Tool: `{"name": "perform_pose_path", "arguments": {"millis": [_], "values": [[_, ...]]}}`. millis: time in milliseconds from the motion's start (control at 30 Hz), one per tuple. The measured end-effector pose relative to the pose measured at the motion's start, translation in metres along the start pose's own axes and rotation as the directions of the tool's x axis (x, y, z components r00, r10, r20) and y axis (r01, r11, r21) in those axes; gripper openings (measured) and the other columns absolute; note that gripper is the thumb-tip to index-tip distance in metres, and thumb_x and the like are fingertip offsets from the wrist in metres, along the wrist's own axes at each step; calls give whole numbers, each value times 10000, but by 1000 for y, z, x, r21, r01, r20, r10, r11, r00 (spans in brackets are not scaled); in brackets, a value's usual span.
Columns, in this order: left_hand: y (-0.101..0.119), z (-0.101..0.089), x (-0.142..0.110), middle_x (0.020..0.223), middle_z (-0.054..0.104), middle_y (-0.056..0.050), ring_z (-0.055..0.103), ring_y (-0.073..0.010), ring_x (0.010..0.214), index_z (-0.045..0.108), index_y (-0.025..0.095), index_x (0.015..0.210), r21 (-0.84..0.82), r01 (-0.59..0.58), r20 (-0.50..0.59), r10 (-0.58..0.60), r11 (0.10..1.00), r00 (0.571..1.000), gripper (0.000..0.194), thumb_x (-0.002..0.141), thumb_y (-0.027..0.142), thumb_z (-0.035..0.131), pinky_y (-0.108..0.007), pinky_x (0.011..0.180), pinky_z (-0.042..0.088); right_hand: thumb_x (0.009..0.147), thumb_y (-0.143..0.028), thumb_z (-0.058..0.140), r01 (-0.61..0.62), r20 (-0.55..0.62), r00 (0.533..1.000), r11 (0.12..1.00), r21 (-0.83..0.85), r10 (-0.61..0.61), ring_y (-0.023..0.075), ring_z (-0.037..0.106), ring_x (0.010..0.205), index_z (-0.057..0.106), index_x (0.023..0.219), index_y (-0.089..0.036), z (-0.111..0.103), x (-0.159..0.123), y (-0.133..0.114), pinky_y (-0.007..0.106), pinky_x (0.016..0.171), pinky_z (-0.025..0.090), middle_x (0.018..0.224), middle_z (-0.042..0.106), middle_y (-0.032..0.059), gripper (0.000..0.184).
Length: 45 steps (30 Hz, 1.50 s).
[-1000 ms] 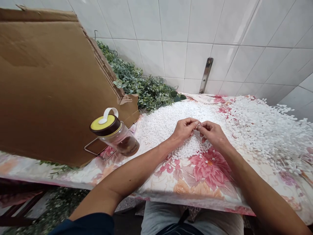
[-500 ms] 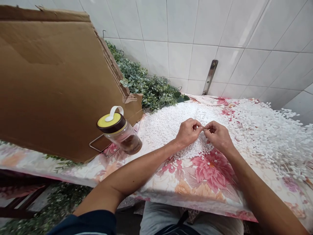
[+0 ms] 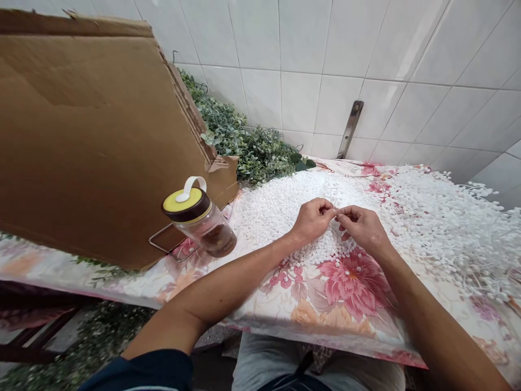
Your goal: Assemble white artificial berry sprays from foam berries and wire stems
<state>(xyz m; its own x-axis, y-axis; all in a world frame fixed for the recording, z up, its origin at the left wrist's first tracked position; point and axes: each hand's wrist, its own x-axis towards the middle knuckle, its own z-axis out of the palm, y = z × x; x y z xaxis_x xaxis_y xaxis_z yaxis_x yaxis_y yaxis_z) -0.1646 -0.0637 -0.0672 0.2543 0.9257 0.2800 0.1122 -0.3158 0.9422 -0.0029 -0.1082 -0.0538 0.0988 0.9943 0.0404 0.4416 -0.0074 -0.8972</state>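
Note:
My left hand [image 3: 314, 220] is closed in a pinch, and a thin white branched plastic stem [image 3: 332, 190] rises just above its fingertips. My right hand [image 3: 363, 227] is also pinched, its fingertips meeting those of the left. Whatever small piece sits between the right fingers is too small to make out. Both hands hover over a wide heap of small white beads [image 3: 268, 209] on a flowered tablecloth [image 3: 342, 320]. To the right lies a pile of white branched stems [image 3: 456, 222] with round tips.
A large cardboard box [image 3: 89, 146] stands at the left. Before it are a metal wire stand [image 3: 160, 247] and a clear bottle [image 3: 214, 233] with a yellow lid, holding dark liquid. Green artificial foliage [image 3: 260, 152] lies against the tiled wall [image 3: 299, 98], which bears a metal bracket [image 3: 350, 129].
The view has shifted slightly to the left. My fingertips parted a little and came together again, and a white branched stem now shows above them.

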Motion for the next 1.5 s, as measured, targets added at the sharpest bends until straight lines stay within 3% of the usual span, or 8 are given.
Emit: {"name": "perform_pose_path", "arguments": {"millis": [367, 600, 833, 967, 1067, 1167, 1267, 1500], "values": [[2, 0, 1, 608, 510, 27, 421, -106, 614, 621, 165, 683, -247, 209, 71, -198, 946, 978, 322, 717, 441, 783, -252, 588, 330, 828, -364, 673, -6, -71, 997, 996, -91, -1, 172, 666, 534, 716, 832, -195, 1, 0, -3, 273, 482, 533, 747, 738, 42, 175], [-6, 2, 1, 672, 573, 20, 450, -100, 642, 654, 150, 714, -157, 125, 37, -121, 980, 992, 213, 749, 344, 734, -249, 629, 358, 852, -249, 593, 242, -184, 901, 806, -541, -394, 223, 681, 744, 716, 851, -192, 12, 1, 3, 339, 737, 495, 826, 759, 76, 136], [-6, 4, 0, 707, 607, 6, 486, -105, 672, 666, 145, 735, -139, 88, 27, -85, 986, 996, 205, 794, 335, 715, -248, 665, 383, 856, -290, 621, 124, -192, 959, 919, -375, -208, 207, 655, 673, 698, 795, -217, 6, 2, -2, 318, 675, 479, 745, 730, 42, 123], [-9, 5, 1, 739, 635, -2, 519, -113, 708, 671, 151, 742, -164, 95, 17, -94, 982, 995, 187, 785, 327, 720, -244, 690, 404, 901, -231, 567, 318, -153, 865, 758, -570, -477, 224, 647, 770, 661, 863, -194, 11, 2, 4, 334, 727, 456, 869, 721, 85, 108], [-8, 4, 2, 761, 649, -9, 527, -115, 722, 673, 152, 743, -153, 78, 10, -77, 985, 997, 202, 774, 341, 735, -242, 687, 408, 926, -210, 529, 324, -148, 847, 716, -619, -511, 234, 640, 793, 642, 879, -186, 10, 7, 10, 341, 730, 447, 892, 710, 107, 124], [-3, 4, 0, 731, 624, 0, 481, -99, 661, 670, 156, 742, -191, 84, 12, -83, 978, 996, 241, 756, 377, 766, -240, 617, 368, 897, -213, 557, 190, -296, 866, 812, -552, -404, 225, 639, 731, 642, 835, -191, -3, 12, 14, 346, 721, 464, 835, 715, 96, 108], [3, 5, -1, 651, 566, 22, 402, -75, 562, 685, 154, 755, -281, 184, 40, -180, 942, 983, 308, 724, 432, 814, -245, 534, 295, 864, -281, 623, 90, -388, 897, 947, -307, -211, 177, 620, 570, 668, 866, -194, -17, 14, 11, 321, 621, 491, 740, 702, 44, 97], [8, -1, 3, 595, 499, 51, 301, -36, 451, 750, 148, 848, -484, 391, 170, -354, 783, 920, 413, 613, 447, 914, -259, 436, 113, 812, -359, 703, 55, -71, 996, 996, 71, -50, 124, 562, 438, 748, 1007, -182, -10, 3, -1, 278, 441, 488, 718, 685, 12, 268]]}}
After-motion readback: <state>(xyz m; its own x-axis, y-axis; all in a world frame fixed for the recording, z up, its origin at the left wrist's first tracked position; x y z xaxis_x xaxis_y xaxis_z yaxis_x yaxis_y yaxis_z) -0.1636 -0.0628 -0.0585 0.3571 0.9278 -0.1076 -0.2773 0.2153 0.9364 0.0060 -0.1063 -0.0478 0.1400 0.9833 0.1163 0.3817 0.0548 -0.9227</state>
